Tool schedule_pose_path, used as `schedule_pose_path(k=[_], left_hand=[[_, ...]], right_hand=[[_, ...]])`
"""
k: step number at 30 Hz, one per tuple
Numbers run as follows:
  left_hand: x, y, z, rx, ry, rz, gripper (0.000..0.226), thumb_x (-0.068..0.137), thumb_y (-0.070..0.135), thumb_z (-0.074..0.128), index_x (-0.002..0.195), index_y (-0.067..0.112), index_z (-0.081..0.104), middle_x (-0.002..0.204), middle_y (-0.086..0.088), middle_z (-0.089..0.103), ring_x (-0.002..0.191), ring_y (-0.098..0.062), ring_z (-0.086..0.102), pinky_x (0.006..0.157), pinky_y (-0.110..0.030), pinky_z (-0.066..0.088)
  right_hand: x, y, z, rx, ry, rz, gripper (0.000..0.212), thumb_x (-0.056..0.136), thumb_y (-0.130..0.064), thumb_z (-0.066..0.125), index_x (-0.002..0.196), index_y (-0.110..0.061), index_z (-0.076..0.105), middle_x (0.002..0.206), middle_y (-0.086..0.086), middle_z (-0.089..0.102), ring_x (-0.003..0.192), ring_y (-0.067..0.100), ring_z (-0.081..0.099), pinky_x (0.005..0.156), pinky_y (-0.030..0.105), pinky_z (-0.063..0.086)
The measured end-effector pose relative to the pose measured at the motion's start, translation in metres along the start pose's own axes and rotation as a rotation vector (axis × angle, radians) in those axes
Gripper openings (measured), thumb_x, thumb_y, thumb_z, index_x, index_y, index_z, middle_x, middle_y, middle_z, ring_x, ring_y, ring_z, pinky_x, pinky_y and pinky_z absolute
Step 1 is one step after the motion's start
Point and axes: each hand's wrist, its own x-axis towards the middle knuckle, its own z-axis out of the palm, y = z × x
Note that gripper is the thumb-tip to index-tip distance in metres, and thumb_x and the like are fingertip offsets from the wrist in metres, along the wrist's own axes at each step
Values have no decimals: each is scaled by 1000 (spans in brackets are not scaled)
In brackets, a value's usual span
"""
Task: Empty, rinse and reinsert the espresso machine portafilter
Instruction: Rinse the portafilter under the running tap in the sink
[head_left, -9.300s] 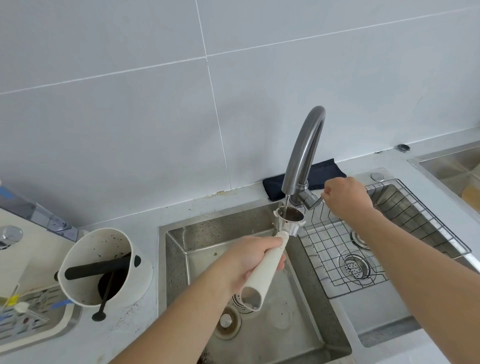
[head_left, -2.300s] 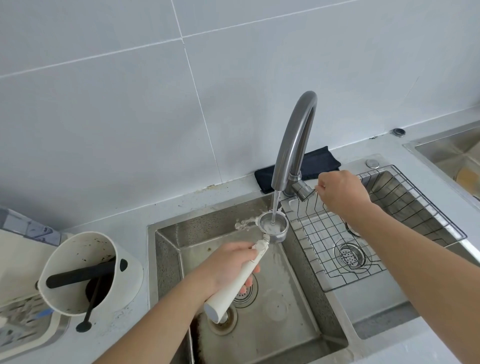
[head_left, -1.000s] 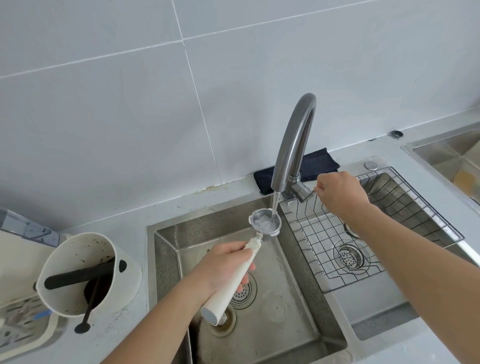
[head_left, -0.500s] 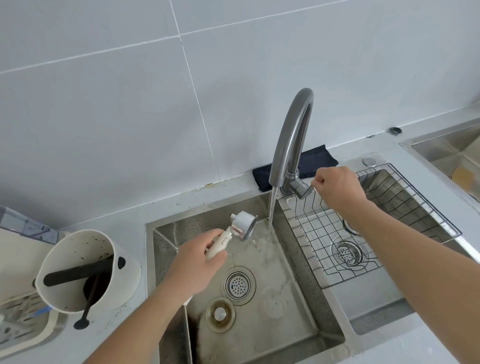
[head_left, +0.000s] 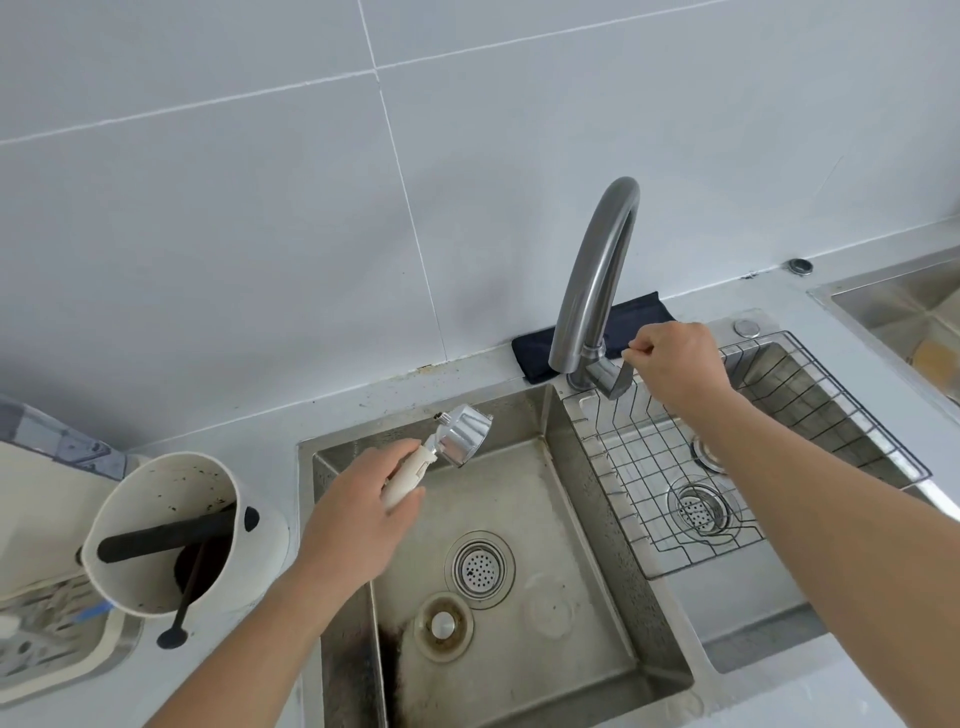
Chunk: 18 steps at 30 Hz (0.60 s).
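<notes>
Over sink, left hand grips portafilter handle; long axis slants, basket up-right toward faucet. Right hand pinches faucet lever. Knock box left on bench; wire rack right.

faucet overhead, sink basin open

One portafilter, one faucet, one knock box and one dark cloth – that covers the singles. Two hands – left hand and right hand; two sink basins, one wire rack
</notes>
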Motion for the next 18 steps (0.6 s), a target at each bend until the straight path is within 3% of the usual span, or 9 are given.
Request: schedule_pose_path(k=[13, 18], left_hand=[[-10, 3, -21, 223, 49, 90, 44, 91, 33, 59, 133, 40, 49, 106, 14, 58, 81, -11, 55, 64, -31, 47], [-20, 8, -19, 189, 66, 62, 42, 90, 32, 60, 131, 41, 50, 97, 14, 55, 79, -10, 54, 63, -30, 45]], right_hand=[[0, 0, 2, -18, 3, 5, 22, 91, -18, 60, 80, -2, 72, 82, 12, 74, 79, 30, 65, 70, 40, 58], [-1, -2, 3, -34, 5, 12, 21, 91, -17, 60, 75, -7, 69, 83, 11, 73, 79, 29, 62, 67, 32, 52]])
